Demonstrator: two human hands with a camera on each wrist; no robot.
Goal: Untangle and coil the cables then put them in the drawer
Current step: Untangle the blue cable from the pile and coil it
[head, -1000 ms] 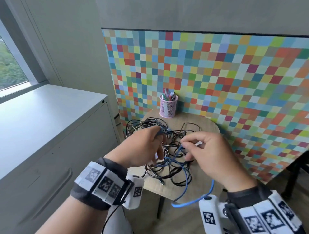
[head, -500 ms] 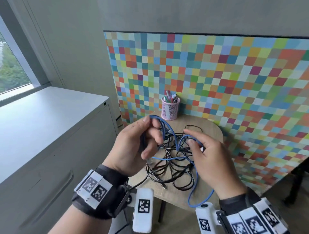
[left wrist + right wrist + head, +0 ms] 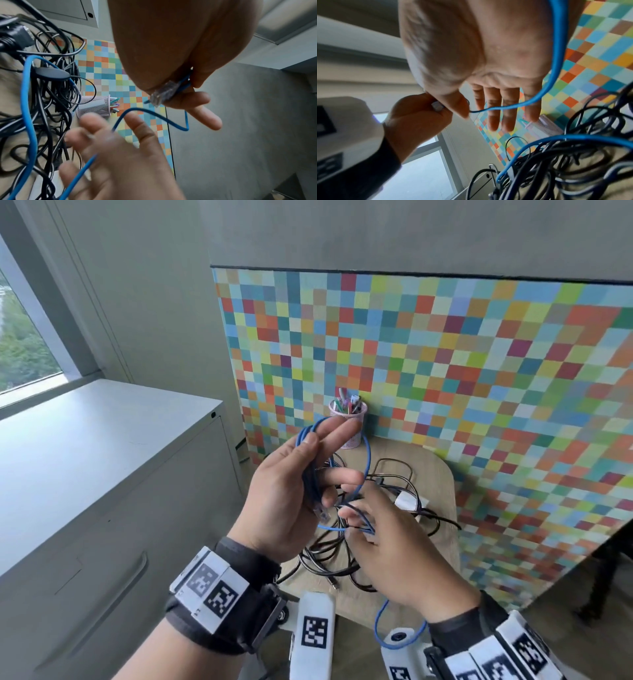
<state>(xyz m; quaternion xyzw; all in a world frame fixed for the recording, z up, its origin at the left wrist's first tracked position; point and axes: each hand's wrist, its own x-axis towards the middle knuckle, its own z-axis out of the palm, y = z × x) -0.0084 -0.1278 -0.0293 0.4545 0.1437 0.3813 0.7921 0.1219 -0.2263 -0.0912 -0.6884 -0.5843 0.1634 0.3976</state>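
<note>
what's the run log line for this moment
left hand: holds blue cable loops | right hand: open, feeding blue cable | black cables: tangled on table

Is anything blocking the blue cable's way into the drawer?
Yes. The blue cable, gripped by the left hand, still runs through the black cable tangle on the stool; the cabinet drawer looks closed.

Right hand fingers straight, blue cable across palm, black cables beneath
</note>
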